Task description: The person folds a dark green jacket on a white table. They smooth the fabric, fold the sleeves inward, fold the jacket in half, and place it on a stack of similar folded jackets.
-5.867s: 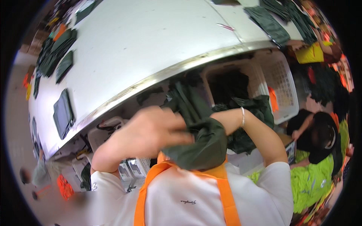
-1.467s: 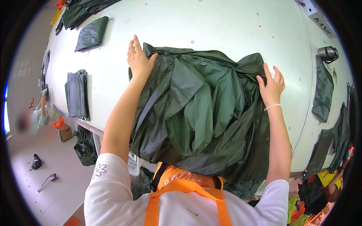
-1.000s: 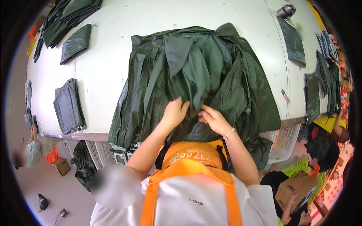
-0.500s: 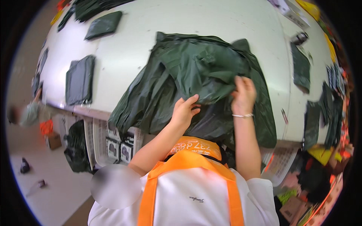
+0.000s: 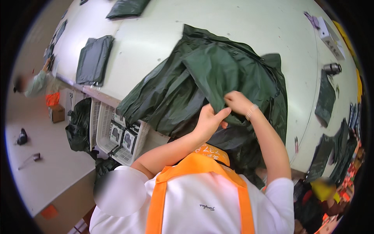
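A glossy dark green raincoat [image 5: 163, 93] lies loosely spread on the white table, its lower part hanging over the near edge. Both hands work on its raised flap, close together near the middle. My left hand [image 5: 210, 121] pinches the flap's lower edge, thumb on top. Just to the right and slightly farther away, my right hand [image 5: 238, 103] has its fingers curled closed on the same edge. Folds of the cloth hide some fingertips.
Folded dark green packs [image 5: 94, 60] lie on the left of the white table [image 5: 156, 43]. Beneath its edge stands a white plastic basket [image 5: 104, 136] with printed boxes. At right are a metal flask [image 5: 332, 69], a white box [image 5: 330, 37] and more dark green pieces [image 5: 325, 97]. Another person [image 5: 37, 84] is at far left.
My hands have come together, the right one moving left and its fingers closing over the flap's edge. The flap is drawn tighter between them. The whole view has turned.
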Tool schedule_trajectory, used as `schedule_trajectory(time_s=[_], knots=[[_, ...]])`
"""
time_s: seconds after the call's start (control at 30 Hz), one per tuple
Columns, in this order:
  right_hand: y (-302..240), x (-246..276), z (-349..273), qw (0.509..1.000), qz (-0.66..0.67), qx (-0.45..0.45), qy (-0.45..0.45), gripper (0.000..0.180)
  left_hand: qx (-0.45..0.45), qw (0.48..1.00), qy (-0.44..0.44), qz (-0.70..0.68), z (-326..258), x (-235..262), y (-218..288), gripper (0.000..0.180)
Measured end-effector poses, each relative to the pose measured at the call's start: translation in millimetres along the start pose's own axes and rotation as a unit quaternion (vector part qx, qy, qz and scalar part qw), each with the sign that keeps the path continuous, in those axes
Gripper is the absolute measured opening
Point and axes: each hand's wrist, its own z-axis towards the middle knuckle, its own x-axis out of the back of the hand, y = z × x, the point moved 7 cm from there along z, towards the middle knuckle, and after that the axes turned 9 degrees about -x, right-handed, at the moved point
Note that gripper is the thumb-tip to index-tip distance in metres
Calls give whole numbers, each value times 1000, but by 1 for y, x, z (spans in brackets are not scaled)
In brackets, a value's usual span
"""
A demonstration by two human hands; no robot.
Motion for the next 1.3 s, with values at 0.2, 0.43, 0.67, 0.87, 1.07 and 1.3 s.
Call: schedule_trajectory(time_s=[0.2,0.43,0.67,0.87,1.07,1.3], knots=[[-34,-20,26,929,241,44,-278,28,-17,990,-69,122,16,-12,32,16],[28,42,-78,882,360,13,303,20,-136,964,-102,206,71,101,39,38],[56,0,-125,885,-38,-83,457,51,-365,797,-176,449,90,33,71,20],[72,21,-122,799,36,-13,601,23,-408,703,-33,582,133,73,131,16],[63,17,-107,815,49,-30,577,47,-392,728,-55,560,125,73,112,19],[76,53,-106,791,78,21,606,37,-274,735,4,620,137,101,117,18]])
